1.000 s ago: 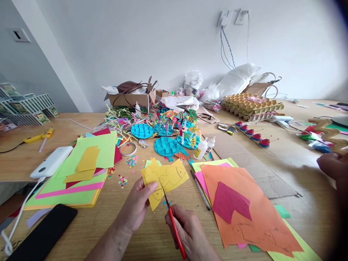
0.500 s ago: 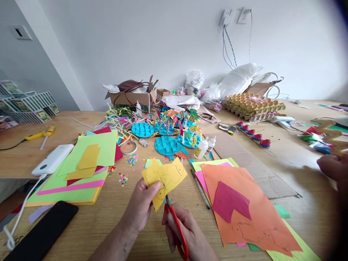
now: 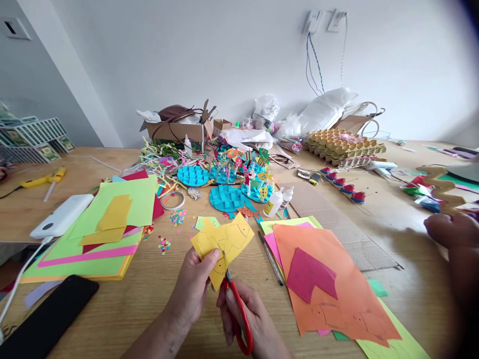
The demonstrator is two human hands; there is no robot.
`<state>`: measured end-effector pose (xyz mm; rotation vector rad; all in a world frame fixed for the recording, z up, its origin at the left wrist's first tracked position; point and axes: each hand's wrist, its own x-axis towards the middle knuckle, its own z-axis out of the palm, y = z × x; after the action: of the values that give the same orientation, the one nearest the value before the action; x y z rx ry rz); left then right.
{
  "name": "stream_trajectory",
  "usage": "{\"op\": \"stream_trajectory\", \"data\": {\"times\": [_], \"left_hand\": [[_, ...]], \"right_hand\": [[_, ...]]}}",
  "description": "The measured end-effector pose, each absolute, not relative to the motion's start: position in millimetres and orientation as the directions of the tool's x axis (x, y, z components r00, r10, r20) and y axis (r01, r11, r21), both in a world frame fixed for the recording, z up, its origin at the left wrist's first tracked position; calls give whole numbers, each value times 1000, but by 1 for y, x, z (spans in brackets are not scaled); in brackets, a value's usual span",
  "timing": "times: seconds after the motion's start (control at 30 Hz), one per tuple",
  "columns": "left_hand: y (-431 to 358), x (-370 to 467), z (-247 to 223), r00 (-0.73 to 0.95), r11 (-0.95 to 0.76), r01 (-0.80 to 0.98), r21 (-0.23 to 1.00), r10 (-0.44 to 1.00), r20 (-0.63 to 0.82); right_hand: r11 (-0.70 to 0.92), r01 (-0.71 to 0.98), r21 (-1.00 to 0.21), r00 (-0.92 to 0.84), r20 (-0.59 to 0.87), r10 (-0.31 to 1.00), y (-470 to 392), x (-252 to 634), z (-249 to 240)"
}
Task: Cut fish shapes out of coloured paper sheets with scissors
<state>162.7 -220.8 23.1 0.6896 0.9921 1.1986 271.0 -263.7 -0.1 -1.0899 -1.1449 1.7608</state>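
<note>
Pinched between thumb and fingers of my left hand (image 3: 192, 284) is a piece of yellow paper (image 3: 234, 238) with pencilled fish outlines on it. My right hand (image 3: 249, 314) is wrapped round red-handled scissors (image 3: 241, 311). Their blades meet the lower right edge of the yellow paper, beside a drawn fish; the tips are partly hidden by it. To the right lies an orange sheet (image 3: 310, 254), also marked with fish drawings, under a magenta paper piece (image 3: 310, 276). A pen (image 3: 271, 257) rests at its left.
Stacked coloured paper (image 3: 88, 269), a white power bank (image 3: 62, 215) and a black phone (image 3: 56, 319) are at left. Behind stand blue paper discs (image 3: 226, 198) with paper fish, and glue bottles (image 3: 273, 203). Cardboard (image 3: 337, 229) lies right; another person's hand (image 3: 447, 229) is at the far right.
The view has shifted slightly, so everything sits a little further left. My hands keep the same hold on the paper and scissors, with the blades still at the paper's edge.
</note>
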Motion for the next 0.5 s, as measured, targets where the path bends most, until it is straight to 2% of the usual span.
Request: {"op": "stream_trajectory", "data": {"times": [0.5], "left_hand": [[-222, 165, 18, 35, 268, -417, 868, 960, -279]], "right_hand": [[-310, -104, -945, -335, -260, 906, -264, 272, 0]]}}
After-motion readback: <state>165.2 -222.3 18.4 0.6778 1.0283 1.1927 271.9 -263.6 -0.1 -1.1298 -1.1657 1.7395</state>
